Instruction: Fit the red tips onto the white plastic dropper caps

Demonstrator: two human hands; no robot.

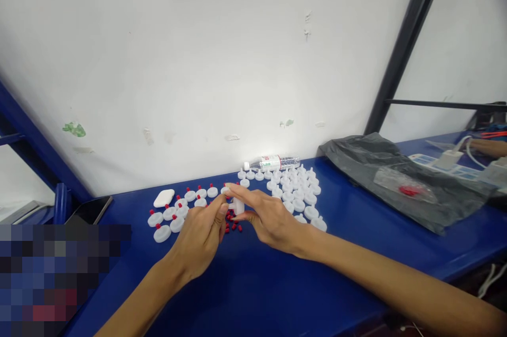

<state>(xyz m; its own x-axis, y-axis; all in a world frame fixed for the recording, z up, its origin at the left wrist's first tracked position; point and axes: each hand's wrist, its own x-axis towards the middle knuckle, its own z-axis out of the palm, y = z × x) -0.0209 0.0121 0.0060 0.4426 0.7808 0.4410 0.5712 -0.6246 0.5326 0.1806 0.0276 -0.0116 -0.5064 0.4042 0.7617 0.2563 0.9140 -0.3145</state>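
The white discs look like smooth, milky plastic; the blue tabletop is smooth with a faint sheen, the dark bag crinkled plastic, the bottle clear and glossy.

I've got capped discs left of my grip, uncapped discs right, loose caps below, bottle behind to the right, bag far right.
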